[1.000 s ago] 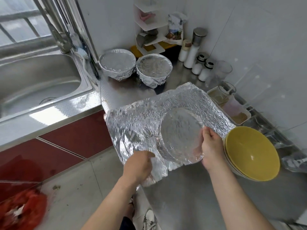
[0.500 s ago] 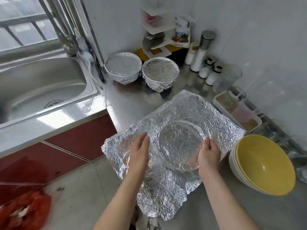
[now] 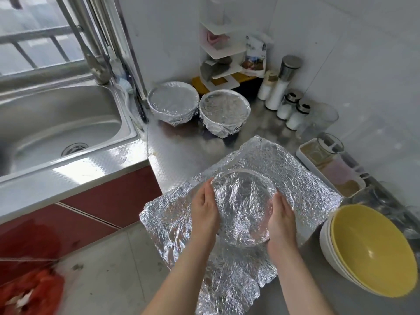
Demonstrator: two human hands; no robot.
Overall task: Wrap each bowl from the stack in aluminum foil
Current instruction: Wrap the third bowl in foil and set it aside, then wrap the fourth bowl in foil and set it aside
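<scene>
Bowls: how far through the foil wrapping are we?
Done: two wrapped bowls sit at the back of the counter. In hand: a third bowl lies under the foil sheet, with the left hand and right hand pressing foil against its sides; the edges are still spread flat. Left: the stack of yellow bowls at right, unwrapped.

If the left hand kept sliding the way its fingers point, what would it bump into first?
Probably the right-hand wrapped bowl at the back. The left hand points up the foil that way, though depth is hard to judge.
</scene>
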